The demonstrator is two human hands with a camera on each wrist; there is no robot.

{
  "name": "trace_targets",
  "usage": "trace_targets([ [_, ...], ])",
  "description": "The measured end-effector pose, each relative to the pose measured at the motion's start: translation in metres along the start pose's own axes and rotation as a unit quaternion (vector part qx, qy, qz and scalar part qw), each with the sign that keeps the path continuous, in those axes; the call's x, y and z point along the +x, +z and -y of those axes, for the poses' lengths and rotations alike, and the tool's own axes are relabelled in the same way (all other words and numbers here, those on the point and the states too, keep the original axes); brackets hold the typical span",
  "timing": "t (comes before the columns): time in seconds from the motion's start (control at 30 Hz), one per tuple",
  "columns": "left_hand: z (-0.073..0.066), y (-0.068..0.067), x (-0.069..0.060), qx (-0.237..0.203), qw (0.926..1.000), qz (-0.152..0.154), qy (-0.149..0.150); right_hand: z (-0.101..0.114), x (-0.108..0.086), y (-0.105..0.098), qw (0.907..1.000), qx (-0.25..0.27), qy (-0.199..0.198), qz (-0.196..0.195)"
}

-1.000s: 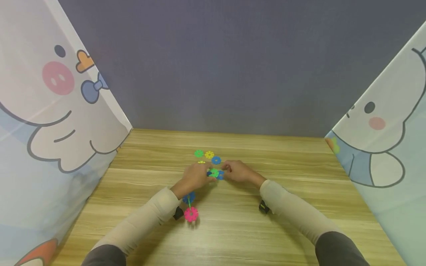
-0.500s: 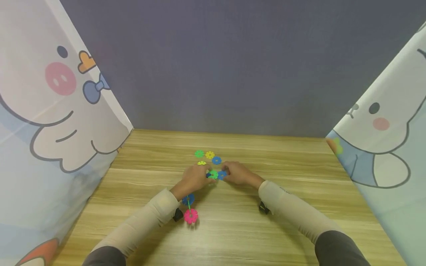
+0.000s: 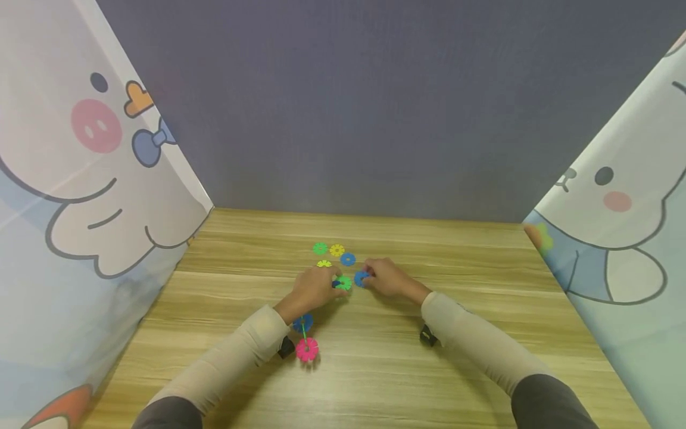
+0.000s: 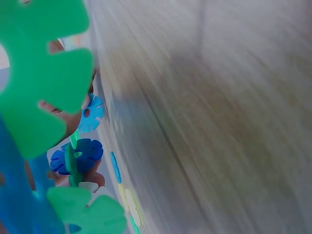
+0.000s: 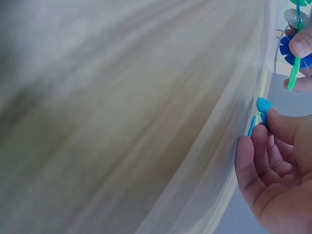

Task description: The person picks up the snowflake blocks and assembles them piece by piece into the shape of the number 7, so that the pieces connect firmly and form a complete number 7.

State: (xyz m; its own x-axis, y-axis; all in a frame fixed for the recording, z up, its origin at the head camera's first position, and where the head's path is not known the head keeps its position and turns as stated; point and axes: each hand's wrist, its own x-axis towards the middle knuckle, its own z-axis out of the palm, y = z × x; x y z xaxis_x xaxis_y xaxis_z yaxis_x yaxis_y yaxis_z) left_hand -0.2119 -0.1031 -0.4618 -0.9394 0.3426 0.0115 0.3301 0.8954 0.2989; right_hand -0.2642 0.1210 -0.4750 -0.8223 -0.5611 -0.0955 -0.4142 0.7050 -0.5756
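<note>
My left hand [image 3: 313, 287] pinches a dark blue notched snowflake disc [image 5: 288, 48] that has a green disc [image 3: 345, 283] slotted across it. More joined discs hang from this hand toward me, among them a blue disc [image 3: 302, 323] and, at the end, a pink disc [image 3: 307, 350]. A large green disc [image 4: 48, 83] of the string fills the left edge of the left wrist view. Between thumb and fingers, my right hand [image 3: 388, 277] pinches a lighter blue disc [image 3: 360, 279], held just right of the green one with a small gap. The fingers partly cover both held discs.
Beyond the hands lie loose discs on the wooden table [image 3: 429, 250]: a green disc [image 3: 320, 248], a yellow disc [image 3: 337, 250], a blue disc [image 3: 348, 260] and another yellow disc [image 3: 324, 263]. A grey panel [image 3: 343, 119] stands behind, with printed cloth walls at both sides.
The lighter blue disc overlapped the green one in view earlier; now the right hand has shifted it slightly right, leaving a gap. The left hand has barely moved.
</note>
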Motion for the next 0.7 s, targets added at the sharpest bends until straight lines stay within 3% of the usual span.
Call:
trace_targets([
  [0.43,-0.0022,-0.0001,0.0012,-0.001,0.9999,-0.008,0.006,-0.0040,-0.0017,-0.0028,0.9987,0.007,-0.050,-0.001],
  [0.7,-0.0011,0.0004,0.0025,0.000,0.9998,-0.011,0.015,-0.0006,-0.0035,-0.0050,0.9975,-0.003,-0.064,-0.030],
])
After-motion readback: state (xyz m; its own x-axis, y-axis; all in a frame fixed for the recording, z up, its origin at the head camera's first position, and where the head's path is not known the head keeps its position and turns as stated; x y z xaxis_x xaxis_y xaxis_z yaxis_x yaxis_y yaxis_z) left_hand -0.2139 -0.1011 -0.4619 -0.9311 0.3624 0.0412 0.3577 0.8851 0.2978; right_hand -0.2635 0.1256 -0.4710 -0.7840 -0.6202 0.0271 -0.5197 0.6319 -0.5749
